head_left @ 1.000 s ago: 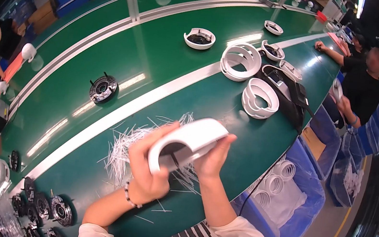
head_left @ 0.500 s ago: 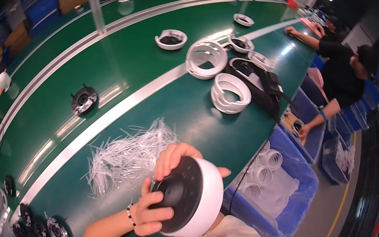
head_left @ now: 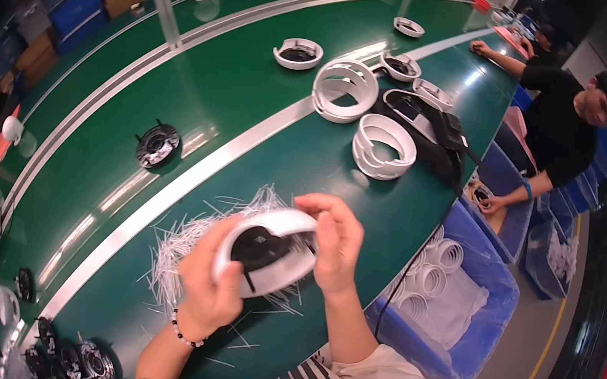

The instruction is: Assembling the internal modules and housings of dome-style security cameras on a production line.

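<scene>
White, ring-shaped housing [head_left: 273, 275] is held tilted over the pile of thin strips [head_left: 177, 251], open side toward the person, long axis rising from lower left to upper right. The left hand [head_left: 210, 279] closes around its left end, thumb on the near rim. The right hand [head_left: 336, 247] is half-spread at the right end; firm contact cannot be determined. The housing sits between both palms.
</scene>
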`<state>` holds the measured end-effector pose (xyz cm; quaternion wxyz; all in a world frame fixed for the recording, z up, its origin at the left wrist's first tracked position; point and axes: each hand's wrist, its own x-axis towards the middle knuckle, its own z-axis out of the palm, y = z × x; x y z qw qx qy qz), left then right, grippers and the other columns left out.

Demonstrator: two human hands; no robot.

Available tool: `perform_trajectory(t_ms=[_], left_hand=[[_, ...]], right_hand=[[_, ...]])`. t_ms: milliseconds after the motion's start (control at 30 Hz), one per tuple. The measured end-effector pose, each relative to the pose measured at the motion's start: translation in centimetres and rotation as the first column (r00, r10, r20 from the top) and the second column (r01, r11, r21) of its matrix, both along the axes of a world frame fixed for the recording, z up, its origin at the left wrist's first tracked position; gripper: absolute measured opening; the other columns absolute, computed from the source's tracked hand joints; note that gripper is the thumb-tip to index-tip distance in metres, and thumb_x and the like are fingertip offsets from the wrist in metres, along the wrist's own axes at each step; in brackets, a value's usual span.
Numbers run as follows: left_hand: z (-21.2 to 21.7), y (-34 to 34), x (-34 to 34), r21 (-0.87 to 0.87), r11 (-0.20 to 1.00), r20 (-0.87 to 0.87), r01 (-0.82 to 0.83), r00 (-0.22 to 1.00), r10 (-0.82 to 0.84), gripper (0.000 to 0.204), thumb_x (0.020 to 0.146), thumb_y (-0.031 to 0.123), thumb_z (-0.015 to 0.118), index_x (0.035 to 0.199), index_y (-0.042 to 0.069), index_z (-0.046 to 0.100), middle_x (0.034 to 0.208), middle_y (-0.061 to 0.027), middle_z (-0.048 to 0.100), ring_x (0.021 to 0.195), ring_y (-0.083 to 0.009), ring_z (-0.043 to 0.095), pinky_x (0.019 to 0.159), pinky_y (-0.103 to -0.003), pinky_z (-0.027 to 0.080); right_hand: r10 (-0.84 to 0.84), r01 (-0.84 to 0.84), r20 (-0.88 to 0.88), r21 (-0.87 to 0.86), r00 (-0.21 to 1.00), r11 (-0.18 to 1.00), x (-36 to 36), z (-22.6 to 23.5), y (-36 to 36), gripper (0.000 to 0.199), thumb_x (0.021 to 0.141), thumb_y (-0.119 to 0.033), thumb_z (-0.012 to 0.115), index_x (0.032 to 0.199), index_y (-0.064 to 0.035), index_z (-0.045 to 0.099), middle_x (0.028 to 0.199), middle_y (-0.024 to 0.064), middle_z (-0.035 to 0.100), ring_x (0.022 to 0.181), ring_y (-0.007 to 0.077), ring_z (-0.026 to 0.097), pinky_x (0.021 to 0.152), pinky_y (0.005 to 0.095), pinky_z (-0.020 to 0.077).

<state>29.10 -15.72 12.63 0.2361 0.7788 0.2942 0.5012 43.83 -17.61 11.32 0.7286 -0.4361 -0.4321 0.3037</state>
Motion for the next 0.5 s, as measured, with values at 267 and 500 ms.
perform_trajectory(t_ms=[267,500], left_hand=[[0.8,-0.8,-0.9,-0.384,0.905,-0.06,0.184,0.973,-0.223,0.047,0.08,0.036,0.051,0.103,-0.005,0.048,0.079,-0.0119,0.059,0.07,-0.018,0.059,0.063,-0.025,0.044],[-0.1,0.6,-2.0,-0.342,0.909,-0.033,0.237,0.964,-0.264,0.046,0.073,0.032,0.062,0.103,-0.001,0.051,0.086,-0.0141,0.06,0.074,-0.023,0.061,0.065,-0.026,0.046]], right_hand=[[-0.124,0.069,0.363,0.162,0.924,0.984,0.0,-2.1,0.7,0.044,0.078,-0.04,0.052,0.064,0.0014,0.054,0.054,0.0077,0.047,0.045,0.0167,0.046,0.042,0.025,0.0332],[-0.001,-0.067,0.338,0.189,0.941,0.98,-0.6,-2.9,1.8,0.063,0.071,-0.06,0.05,0.071,0.0025,0.054,0.057,0.0072,0.049,0.05,0.0152,0.048,0.045,0.0237,0.036]])
